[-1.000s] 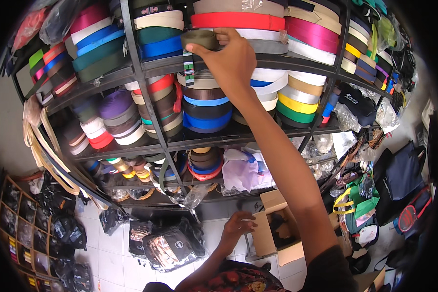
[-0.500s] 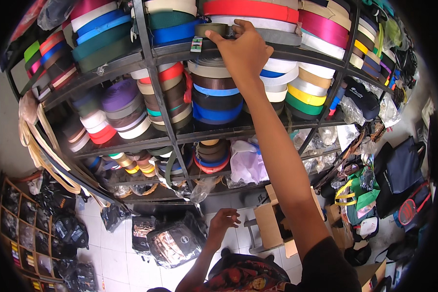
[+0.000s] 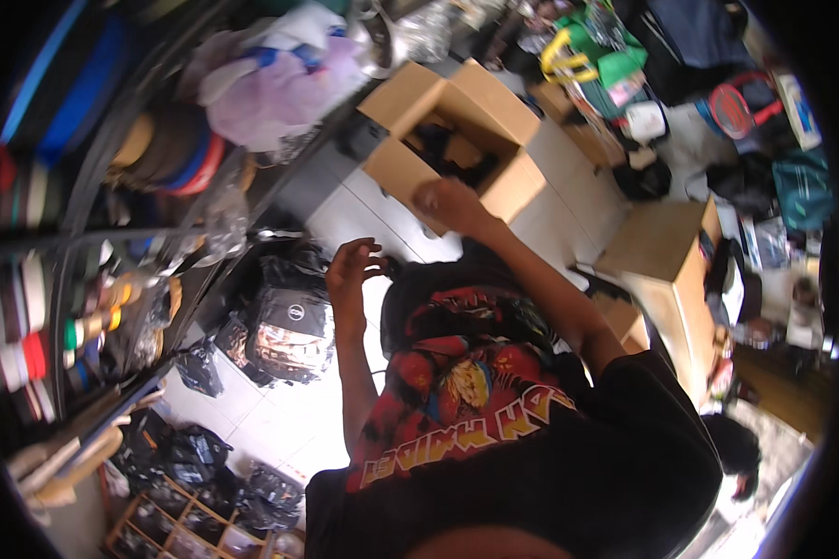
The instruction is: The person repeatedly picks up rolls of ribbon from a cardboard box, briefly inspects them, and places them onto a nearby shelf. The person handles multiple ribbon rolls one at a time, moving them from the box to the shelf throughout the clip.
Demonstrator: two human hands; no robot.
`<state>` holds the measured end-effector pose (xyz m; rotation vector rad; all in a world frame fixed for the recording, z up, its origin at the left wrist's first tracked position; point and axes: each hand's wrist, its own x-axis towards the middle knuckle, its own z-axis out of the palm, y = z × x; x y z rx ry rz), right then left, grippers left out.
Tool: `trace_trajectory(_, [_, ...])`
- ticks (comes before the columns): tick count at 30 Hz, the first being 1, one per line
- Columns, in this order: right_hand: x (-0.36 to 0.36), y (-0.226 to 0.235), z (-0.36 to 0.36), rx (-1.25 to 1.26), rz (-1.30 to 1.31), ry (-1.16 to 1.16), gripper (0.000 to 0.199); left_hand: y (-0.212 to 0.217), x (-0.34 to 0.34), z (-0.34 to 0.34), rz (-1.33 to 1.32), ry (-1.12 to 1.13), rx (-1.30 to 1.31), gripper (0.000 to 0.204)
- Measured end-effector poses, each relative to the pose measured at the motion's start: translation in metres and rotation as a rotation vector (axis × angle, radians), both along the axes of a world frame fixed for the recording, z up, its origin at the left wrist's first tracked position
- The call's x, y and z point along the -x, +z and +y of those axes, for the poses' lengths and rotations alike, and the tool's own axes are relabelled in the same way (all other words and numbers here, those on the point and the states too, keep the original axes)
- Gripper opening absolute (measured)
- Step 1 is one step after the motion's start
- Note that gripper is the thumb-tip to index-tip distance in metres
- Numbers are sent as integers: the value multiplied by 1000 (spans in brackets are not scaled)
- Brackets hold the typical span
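My right hand (image 3: 452, 205) hangs over the near flap of an open cardboard box (image 3: 396, 177) and is smeared by motion. Its fingers look drawn in, but I cannot make out whether anything is in them. Dark items (image 3: 475, 168) lie inside the box. To the left, my left hand (image 3: 352, 268) is held in the air with loosely bent fingers apart, and nothing shows in it. Below that hand, a black backpack in clear plastic (image 3: 294, 321) rests on the tiled floor (image 3: 275, 438).
Dark shelving (image 3: 61, 307) with webbing rolls (image 3: 14, 363) fills the left side. A lilac plastic bag (image 3: 270, 88) sits on it. Wrapped black bags (image 3: 196, 456) lie at lower left. A wooden cabinet (image 3: 662, 261) stands at right; another person (image 3: 732, 452) is at lower right.
My right hand has left the olive webbing roll on the upper shelf and come down beside the cardboard box. The view has swung down and right. My left hand stays low and loosely bent.
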<state>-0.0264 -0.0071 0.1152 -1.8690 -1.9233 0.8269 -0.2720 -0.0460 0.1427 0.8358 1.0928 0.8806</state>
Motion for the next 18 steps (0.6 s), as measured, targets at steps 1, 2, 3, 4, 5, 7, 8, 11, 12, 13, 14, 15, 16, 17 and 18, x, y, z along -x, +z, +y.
trace_trajectory(1, [-17, -18, -29, 173, 61, 58, 18, -11, -3, -2, 30, -48, 41, 29])
trace_trajectory(2, [-41, -63, -70, 140, 135, 83, 20, -19, -9, -2, 54, -126, 60, 31])
trace_trajectory(3, [-55, -61, -91, 342, 75, 126, 23, -31, -18, 1, 91, -214, 82, 33])
trace_trajectory(4, [-66, -68, -106, 389, 112, 92, 25, -46, -29, 4, 112, -268, 96, 32])
trace_trajectory(5, [-74, -75, -117, 438, 150, 69, 27, -60, -40, 8, 135, -313, 112, 31])
trace_trajectory(7, [-59, -76, -121, 489, 199, -41, 29, -106, -39, 28, 174, -425, 122, 31])
trace_trajectory(8, [-61, -76, -119, 516, 218, -77, 30, -116, -52, 40, 198, -462, 112, 33])
trace_trajectory(11, [-93, -96, -119, 544, 191, -117, 32, -166, -120, 62, 320, -434, 53, 29])
trace_trajectory(12, [-106, -99, -115, 596, 198, -118, 32, -181, -144, 71, 388, -448, 14, 27])
trace_trajectory(13, [-119, -102, -112, 652, 203, -117, 32, -195, -166, 77, 373, -397, 19, 25])
trace_trajectory(14, [-58, -109, -120, 713, 213, -170, 32, -217, -122, 79, 347, -398, 24, 24])
trace_trajectory(15, [-67, -110, -116, 727, 227, -180, 32, -232, -141, 83, 330, -352, 21, 23])
trace_trajectory(16, [-78, -111, -113, 744, 240, -191, 31, -247, -157, 86, 394, -328, 50, 21])
trace_trajectory(17, [-99, -111, -106, 757, 248, -187, 30, -269, -181, 90, 505, -298, -12, 21])
trace_trajectory(18, [-114, -110, -99, 795, 264, -202, 30, -292, -198, 96, 620, -280, -74, 20])
